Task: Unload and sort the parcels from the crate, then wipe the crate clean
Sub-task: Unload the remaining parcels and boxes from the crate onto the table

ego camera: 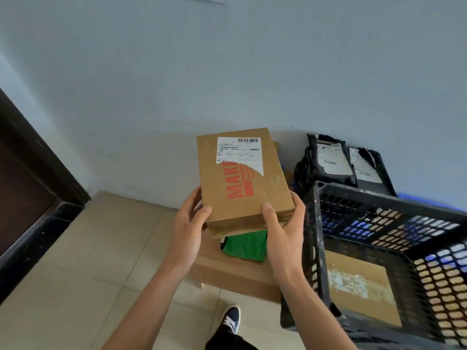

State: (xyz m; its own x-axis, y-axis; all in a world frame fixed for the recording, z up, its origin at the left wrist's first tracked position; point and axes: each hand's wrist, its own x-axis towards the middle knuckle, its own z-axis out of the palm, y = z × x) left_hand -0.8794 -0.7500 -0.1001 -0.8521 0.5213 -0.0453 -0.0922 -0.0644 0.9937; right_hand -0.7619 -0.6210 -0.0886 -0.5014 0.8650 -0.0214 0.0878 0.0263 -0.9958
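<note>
Held parcel: flat brown cardboard box with red lettering and a torn white shipping label point(242, 173), at the centre of the view, carried level above a low wooden bench point(235, 271).
Left hand point(188, 228): grasps the box's near-left corner, thumb on top, fingers beneath.
Right hand point(284, 231): grasps the near-right corner in the same way.
Below the box: further cardboard, apparently a stack, and a green cloth point(246, 245) at 6 o'clock of it.
Source: black perforated plastic crate point(379, 198) at 3 o'clock; one brown cardboard parcel point(361, 286) lies inside.
Sorted group: black plastic mailer bags point(338, 160) at 1 o'clock, against the wall.
Step in hand: judged as setting the box onto the cardboard stack.
Technique: keep the box level, square its edges with the stack, lower it, then slide the fingers out; avoid pinning the green cloth, likely needed for wiping.
</note>
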